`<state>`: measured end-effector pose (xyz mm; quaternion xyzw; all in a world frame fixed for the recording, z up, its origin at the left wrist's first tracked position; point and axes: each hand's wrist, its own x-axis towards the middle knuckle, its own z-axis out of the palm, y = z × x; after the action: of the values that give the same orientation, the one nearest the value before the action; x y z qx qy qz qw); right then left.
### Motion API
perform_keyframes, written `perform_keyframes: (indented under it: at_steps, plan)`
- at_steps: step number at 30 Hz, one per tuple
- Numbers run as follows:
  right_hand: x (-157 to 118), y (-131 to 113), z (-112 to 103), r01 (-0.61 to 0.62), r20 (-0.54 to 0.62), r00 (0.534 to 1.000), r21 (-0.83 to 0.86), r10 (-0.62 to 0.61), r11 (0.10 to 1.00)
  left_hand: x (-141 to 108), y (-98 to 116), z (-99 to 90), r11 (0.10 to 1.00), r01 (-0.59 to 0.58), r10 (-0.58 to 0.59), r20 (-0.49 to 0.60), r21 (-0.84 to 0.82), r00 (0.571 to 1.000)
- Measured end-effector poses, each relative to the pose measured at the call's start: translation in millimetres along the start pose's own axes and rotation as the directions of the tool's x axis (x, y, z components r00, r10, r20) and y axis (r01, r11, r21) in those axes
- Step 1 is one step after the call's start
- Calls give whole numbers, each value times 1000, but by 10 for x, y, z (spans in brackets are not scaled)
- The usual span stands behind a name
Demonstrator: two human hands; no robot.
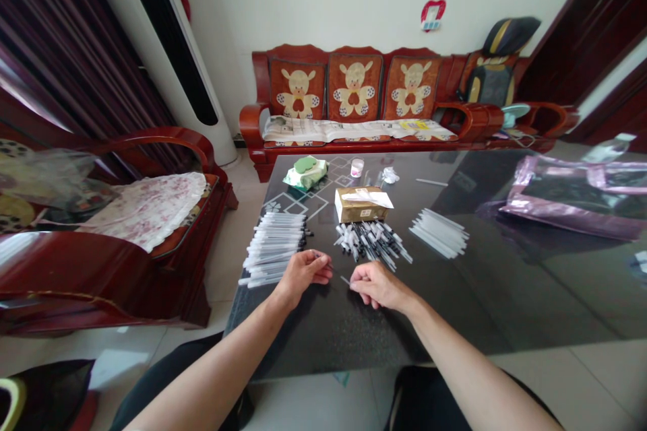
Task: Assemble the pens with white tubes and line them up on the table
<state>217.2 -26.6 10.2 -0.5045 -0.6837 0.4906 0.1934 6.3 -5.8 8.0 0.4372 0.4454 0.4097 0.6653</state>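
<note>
Over the dark table's front part, my left hand (309, 269) has its fingers closed near the right end of a stack of white pens with dark tips (273, 249). Whatever it may pinch is too small to name. My right hand (375, 283) is closed on a thin clear stick (346, 280) that points left toward my left hand. The two hands are apart. Just beyond them lies a loose pile of black and clear pen parts (374, 241). Several white tubes (439, 233) lie side by side to the right of that pile.
A tissue box (362, 205) stands behind the pile, with a green wipes pack (306, 174), a small white cup (356, 168) and crumpled tissue (389, 175) farther back. One pen (431, 182) lies apart. A pink-edged clear bag (571, 202) rests at the right.
</note>
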Motion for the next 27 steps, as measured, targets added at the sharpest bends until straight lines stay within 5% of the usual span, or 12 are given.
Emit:
perform_keyframes:
  at_steps: [2,4,8,14,27]
  plan:
    - [7,22,-89,-9,-52,999,-51,7,999,-2,15,-7,1000,5,-5,-31,-7,1000]
    - [20,75,-237,-50,-224,974,-182,8,982,1,25,-18,1000,-5,4,-63,-15,998]
    - [70,220,-505,-268,-545,834,-538,-87,799,13,31,-36,999,-3,-1,-99,-42,995]
    - [164,309,-528,-345,-513,856,-658,-63,669,32,8,-52,998,25,-32,-122,-52,992]
    - [139,320,-581,-387,-551,833,-647,-52,656,16,6,-34,994,-25,12,-119,-106,993]
